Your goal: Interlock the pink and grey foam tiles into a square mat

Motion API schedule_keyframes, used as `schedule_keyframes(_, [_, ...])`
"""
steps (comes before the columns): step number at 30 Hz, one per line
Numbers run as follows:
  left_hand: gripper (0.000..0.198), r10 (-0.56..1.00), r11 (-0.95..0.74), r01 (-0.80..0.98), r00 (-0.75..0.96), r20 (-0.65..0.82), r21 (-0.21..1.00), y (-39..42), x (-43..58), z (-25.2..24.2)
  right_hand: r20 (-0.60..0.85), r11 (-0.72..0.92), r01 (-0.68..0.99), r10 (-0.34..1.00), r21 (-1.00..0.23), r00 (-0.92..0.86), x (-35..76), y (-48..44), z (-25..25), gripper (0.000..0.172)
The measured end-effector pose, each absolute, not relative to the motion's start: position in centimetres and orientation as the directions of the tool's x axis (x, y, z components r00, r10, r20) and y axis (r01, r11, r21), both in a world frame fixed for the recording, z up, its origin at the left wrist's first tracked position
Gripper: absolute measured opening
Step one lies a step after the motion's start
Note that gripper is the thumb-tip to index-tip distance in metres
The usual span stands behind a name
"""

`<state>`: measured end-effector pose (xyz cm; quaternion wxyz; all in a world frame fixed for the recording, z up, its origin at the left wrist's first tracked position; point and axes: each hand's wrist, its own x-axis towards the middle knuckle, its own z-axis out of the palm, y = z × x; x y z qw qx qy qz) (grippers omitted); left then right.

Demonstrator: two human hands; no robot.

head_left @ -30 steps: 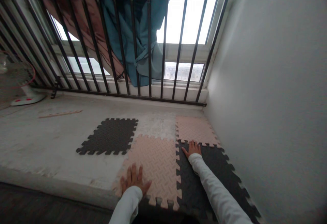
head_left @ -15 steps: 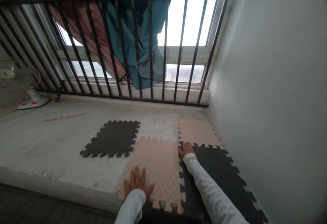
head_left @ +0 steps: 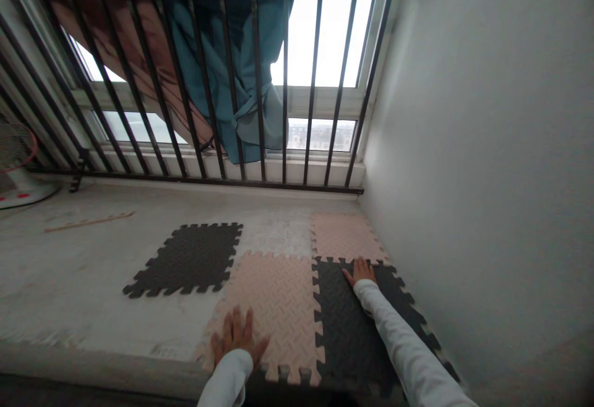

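Fingers of the left hand (head_left: 236, 334) spread open, holding nothing, resting on a pink foam puzzle mat (head_left: 273, 295) at lower centre; right hand (head_left: 360, 271) equally open and empty, flat on a black foam puzzle mat (head_left: 357, 326) at its top edge, just below a second pink mat (head_left: 346, 237). Second black mat (head_left: 183, 258) at centre, just left of the first pink, on the concrete floor (head_left: 69, 271)

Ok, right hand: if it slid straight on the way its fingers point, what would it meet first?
The right hand would likely meet the toothed edge of the pink foam mat tile first. Its fingertips lie almost at that seam, on the dark foam mat tile. Depth is unclear; they may already touch.
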<state>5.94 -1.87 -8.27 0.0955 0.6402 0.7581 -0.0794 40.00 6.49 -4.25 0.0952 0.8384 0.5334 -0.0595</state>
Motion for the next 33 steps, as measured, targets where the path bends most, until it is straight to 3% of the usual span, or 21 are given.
schedule_keyframes(9, [0.071, 0.945, 0.164, 0.985, -0.171, -0.278, -0.049, -2.4, 6.5, -6.2, -0.248, -0.326, 0.939, 0.906, 0.109, 0.343, 41.5, 6.3, -4.9, 0.074])
schedule_keyframes(14, [0.07, 0.938, 0.163, 0.983, -0.181, -0.297, -0.084, -2.3, 6.7, -5.8, -0.171, -0.428, 0.894, 0.878, 0.131, 0.446, 42.4, 5.7, -4.6, 0.066])
schedule_keyframes(24, [0.072, 0.936, 0.155, 0.986, -0.165, -0.312, -0.055, -2.2, 6.3, -6.8, -0.149, -0.444, 0.885, 0.874, 0.138, 0.462, 45.8, 5.7, -3.4, 0.06])
schedule_keyframes(33, [0.074, 0.931, 0.168, 0.984, -0.142, -0.336, 0.051, -2.3, 6.6, -6.0, -0.154, -0.453, 0.879, 0.867, 0.149, 0.473, 47.7, 6.4, -4.9, 0.065])
